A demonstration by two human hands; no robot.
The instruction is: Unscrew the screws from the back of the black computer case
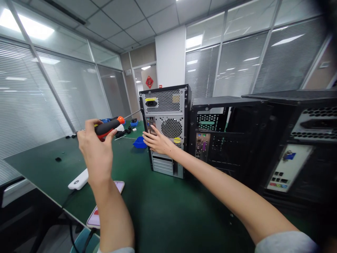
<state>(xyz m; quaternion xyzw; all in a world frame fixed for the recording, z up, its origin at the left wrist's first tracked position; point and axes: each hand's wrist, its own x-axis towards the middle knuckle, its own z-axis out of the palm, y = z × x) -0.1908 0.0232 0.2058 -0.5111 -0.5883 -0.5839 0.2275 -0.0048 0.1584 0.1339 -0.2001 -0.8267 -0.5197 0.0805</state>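
Observation:
My left hand (pixel 96 151) is wrapped round the black, red and orange handle of a screwdriver (pixel 109 127). The screwdriver's thin shaft points right, and its tip meets the left edge of a computer case (pixel 168 121), near the power socket. That case stands upright with its grey back panel, fan grille and ports facing me. My right hand (pixel 159 140) lies against the back panel with fingers stretched out, over the port area below the fan grille's left side. Part of the ports is hidden behind the fingers. Whether a screw sits at the tip is too small to tell.
Two more black computer cases (pixel 218 133) (pixel 302 140) stand to the right. Blue trays (pixel 140 142) and small black parts (pixel 126 131) lie behind on the green table (pixel 158 207). A phone (pixel 119 186) and a white device (pixel 79 180) with a cable lie near the left edge.

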